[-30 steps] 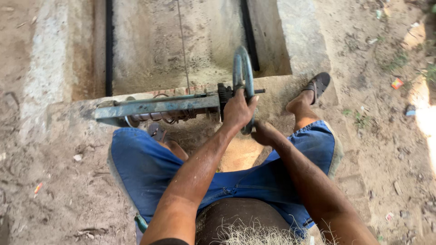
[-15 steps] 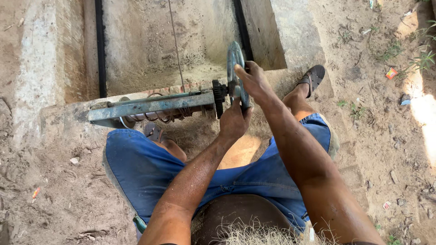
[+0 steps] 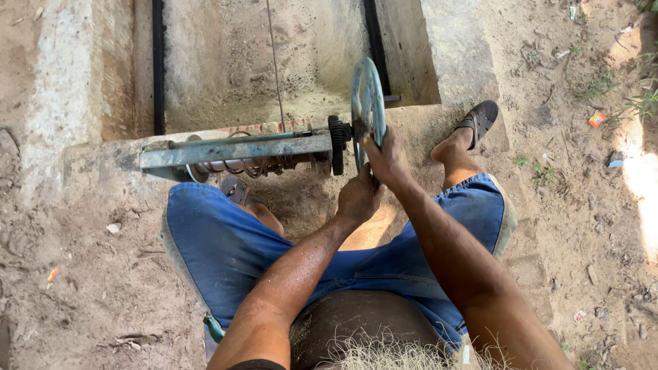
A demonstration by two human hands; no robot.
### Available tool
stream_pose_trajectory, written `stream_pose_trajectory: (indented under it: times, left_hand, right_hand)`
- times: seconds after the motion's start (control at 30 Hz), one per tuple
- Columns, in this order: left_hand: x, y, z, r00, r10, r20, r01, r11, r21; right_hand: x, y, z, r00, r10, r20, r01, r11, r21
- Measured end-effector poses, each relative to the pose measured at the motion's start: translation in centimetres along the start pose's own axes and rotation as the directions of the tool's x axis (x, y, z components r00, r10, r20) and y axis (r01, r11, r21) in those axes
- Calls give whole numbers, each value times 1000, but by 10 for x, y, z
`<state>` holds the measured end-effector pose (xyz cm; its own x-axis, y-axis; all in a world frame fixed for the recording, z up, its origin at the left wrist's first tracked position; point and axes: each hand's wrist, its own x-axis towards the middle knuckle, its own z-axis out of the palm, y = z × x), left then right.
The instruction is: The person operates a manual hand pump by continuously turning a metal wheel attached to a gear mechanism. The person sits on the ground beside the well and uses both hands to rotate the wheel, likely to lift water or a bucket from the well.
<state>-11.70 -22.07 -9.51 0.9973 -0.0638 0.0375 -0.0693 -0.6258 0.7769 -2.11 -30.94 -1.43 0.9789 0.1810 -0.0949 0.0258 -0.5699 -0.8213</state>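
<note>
It was an outdoor work site on bare ground. Beyond the hands (image 3: 373,178) lay a sunken concrete channel (image 3: 260,62) with black guide rails (image 3: 158,68) in its walls, and a rusty winding gear (image 3: 247,154) was mounted on its lip. Sandy soil, litter (image 3: 597,118) and sparse weeds (image 3: 603,85) spread to the right of them.

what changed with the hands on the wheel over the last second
The right hand went from the lower rim up to the top of the handwheel, then came back down to the lower rim. The left hand stayed gripping the bottom. The metal bar and the spring stayed put.
</note>
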Motion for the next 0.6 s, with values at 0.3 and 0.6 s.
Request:
stream_pose_trajectory:
  times: [0.3,0.6]
  left_hand:
    - [25,-19,-18,888,-377,263,413,905,-96]
    - [81,-19,-74,969,-247,9,246,961,-124]
  right_hand:
    - [-20,42,30,990,-131,53,104,927,360]
    - [-34,45,30,987,-146,74,89,858,506]
